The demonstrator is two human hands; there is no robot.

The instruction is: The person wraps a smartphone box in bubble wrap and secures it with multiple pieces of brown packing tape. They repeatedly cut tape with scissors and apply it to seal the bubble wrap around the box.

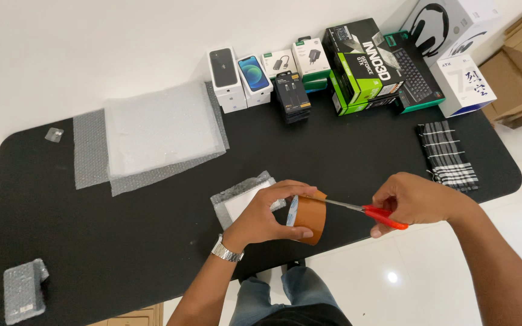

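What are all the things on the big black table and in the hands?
table: 1, black, fills the view
bubble wrap sheets: a stack, clear and white, back left
wrapped parcel: 1, in bubble wrap, front left corner
small wrapped box: 1, white in bubble wrap, behind the left hand
phone boxes: 2, white, back edge
accessory boxes: several, white and black, back centre
graphics card box: 1, black and green, back right
checked cloth: 1, black and white, right
tape roll: 1, brown, in left hand
scissors: 1, red handles, in right hand
left hand: holds the tape
right hand: holds the scissors
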